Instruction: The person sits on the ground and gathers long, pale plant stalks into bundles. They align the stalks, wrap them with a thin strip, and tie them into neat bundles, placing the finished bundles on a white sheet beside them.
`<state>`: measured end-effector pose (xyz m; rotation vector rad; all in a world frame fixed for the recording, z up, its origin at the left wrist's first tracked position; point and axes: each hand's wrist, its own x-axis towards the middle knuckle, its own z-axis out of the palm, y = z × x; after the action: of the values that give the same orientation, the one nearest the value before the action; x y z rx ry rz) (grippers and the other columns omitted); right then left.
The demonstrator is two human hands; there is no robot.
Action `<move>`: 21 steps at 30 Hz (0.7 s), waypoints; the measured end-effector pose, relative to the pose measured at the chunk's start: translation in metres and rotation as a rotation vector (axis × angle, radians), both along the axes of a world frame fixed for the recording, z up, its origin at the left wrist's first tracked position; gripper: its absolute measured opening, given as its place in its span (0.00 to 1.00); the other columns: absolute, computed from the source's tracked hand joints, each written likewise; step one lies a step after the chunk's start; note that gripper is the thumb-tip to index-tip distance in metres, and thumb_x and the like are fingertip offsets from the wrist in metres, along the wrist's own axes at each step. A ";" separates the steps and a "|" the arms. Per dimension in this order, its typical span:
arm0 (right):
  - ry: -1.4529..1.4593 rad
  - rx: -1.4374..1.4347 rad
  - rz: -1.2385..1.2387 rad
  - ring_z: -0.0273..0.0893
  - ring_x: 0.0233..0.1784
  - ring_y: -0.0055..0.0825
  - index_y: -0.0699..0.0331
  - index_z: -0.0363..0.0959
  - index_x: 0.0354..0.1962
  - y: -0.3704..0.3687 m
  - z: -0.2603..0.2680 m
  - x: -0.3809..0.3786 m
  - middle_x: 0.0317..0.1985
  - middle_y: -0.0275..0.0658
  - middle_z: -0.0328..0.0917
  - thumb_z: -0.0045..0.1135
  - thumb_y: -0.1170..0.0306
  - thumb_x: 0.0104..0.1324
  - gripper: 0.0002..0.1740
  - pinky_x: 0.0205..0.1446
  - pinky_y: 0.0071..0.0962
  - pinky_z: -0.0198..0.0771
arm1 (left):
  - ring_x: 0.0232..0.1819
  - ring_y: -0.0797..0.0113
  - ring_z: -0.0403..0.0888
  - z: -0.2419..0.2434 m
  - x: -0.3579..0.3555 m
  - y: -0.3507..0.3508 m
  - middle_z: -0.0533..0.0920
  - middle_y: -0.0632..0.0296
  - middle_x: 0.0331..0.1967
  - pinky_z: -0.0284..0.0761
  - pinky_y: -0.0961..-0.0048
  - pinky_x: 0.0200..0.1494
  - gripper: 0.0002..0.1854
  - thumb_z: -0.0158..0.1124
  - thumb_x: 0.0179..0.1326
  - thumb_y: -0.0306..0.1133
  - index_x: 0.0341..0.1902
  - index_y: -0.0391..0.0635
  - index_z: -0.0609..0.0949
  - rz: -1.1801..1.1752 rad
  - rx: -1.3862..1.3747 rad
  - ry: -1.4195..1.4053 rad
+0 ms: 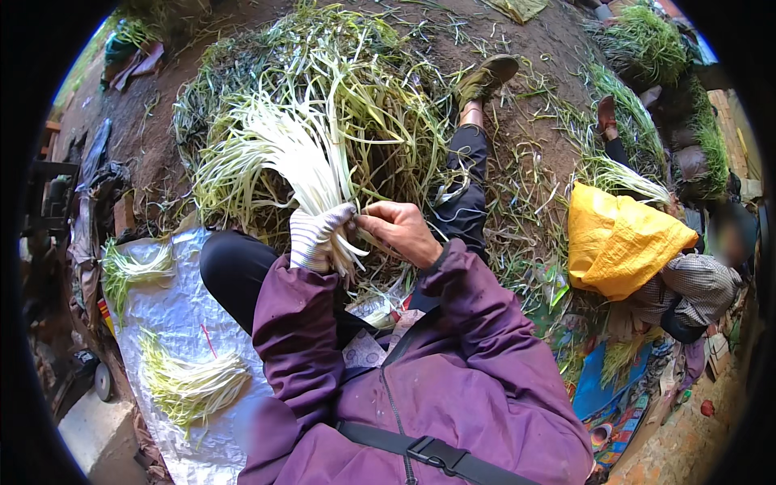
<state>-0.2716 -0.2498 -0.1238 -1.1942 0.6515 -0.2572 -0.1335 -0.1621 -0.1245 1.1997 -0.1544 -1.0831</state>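
My left hand, in a white striped glove, is closed around the lower part of a thick bundle of long pale stalks. The white ends stick out below the fist, and the yellow-green tops fan out up and to the left. Right beside it, my bare right hand has thumb and fingertips pinched together at the bundle's edge; it seems to pinch a thin stalk, though the fingertips partly hide it. Behind the bundle rises a large heap of green and yellowish stalks and leaves.
On a silvery plastic sheet at the left lie a larger stalk bundle and a smaller one. At the right, another person sits beside a yellow sack. Grassy bundles stand at the upper right.
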 end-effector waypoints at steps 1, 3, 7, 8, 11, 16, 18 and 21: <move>0.020 0.031 0.011 0.63 0.23 0.08 0.69 0.76 0.33 -0.001 -0.002 0.003 0.22 0.26 0.72 0.56 0.69 0.63 0.10 0.23 0.12 0.60 | 0.19 0.73 0.74 0.000 -0.002 -0.002 0.78 0.63 0.23 0.72 0.80 0.21 0.13 0.68 0.46 0.23 0.36 0.38 0.77 -0.003 0.020 -0.008; -0.065 -0.023 -0.118 0.65 0.23 0.10 0.70 0.76 0.31 0.012 -0.005 0.015 0.22 0.28 0.74 0.56 0.70 0.62 0.09 0.25 0.14 0.63 | 0.19 0.73 0.74 0.003 0.002 0.004 0.78 0.62 0.22 0.72 0.79 0.21 0.11 0.66 0.47 0.22 0.35 0.36 0.77 0.039 -0.020 0.013; 0.053 -0.567 -0.226 0.75 0.25 0.27 0.69 0.75 0.31 0.014 0.004 -0.008 0.25 0.42 0.76 0.57 0.75 0.58 0.05 0.28 0.24 0.68 | 0.19 0.73 0.75 -0.002 0.001 0.001 0.77 0.62 0.22 0.73 0.79 0.21 0.11 0.67 0.49 0.26 0.35 0.36 0.77 0.099 -0.041 0.065; 0.067 -0.772 -0.228 0.74 0.26 0.31 0.69 0.74 0.30 0.011 0.006 -0.020 0.24 0.43 0.75 0.57 0.75 0.57 0.05 0.28 0.27 0.68 | 0.19 0.72 0.74 -0.002 0.000 -0.002 0.77 0.62 0.21 0.73 0.79 0.21 0.10 0.66 0.51 0.27 0.35 0.36 0.77 0.141 -0.086 0.035; 0.126 -1.223 -0.300 0.72 0.24 0.37 0.66 0.73 0.27 0.005 0.014 -0.056 0.22 0.43 0.72 0.55 0.74 0.58 0.03 0.26 0.33 0.67 | 0.20 0.71 0.74 0.003 0.013 0.002 0.76 0.62 0.21 0.73 0.78 0.23 0.10 0.66 0.52 0.27 0.36 0.35 0.77 0.192 -0.042 0.103; 0.806 -1.582 -0.321 0.73 0.26 0.39 0.64 0.73 0.28 -0.063 -0.022 -0.196 0.24 0.43 0.74 0.51 0.71 0.61 0.05 0.29 0.36 0.69 | 0.22 0.71 0.73 0.013 0.031 0.009 0.75 0.62 0.22 0.73 0.76 0.25 0.09 0.63 0.55 0.27 0.38 0.36 0.76 0.271 -0.071 0.237; 1.207 -1.409 -0.165 0.75 0.29 0.43 0.62 0.73 0.31 -0.091 -0.054 -0.268 0.27 0.45 0.76 0.52 0.68 0.61 0.07 0.33 0.40 0.71 | 0.22 0.71 0.74 0.011 0.029 0.008 0.76 0.62 0.22 0.74 0.76 0.26 0.10 0.63 0.55 0.26 0.38 0.35 0.77 0.239 -0.143 0.266; 1.540 -1.094 0.097 0.76 0.34 0.46 0.61 0.73 0.34 -0.102 -0.064 -0.287 0.28 0.47 0.77 0.52 0.67 0.58 0.08 0.36 0.42 0.71 | 0.23 0.71 0.75 0.000 0.024 0.005 0.77 0.61 0.23 0.74 0.77 0.26 0.10 0.63 0.54 0.24 0.38 0.33 0.77 0.160 -0.192 0.318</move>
<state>-0.5585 -0.3519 -0.1883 -2.4333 1.9035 0.5816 -0.1095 -0.1571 -0.1245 0.8414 0.0816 -1.0778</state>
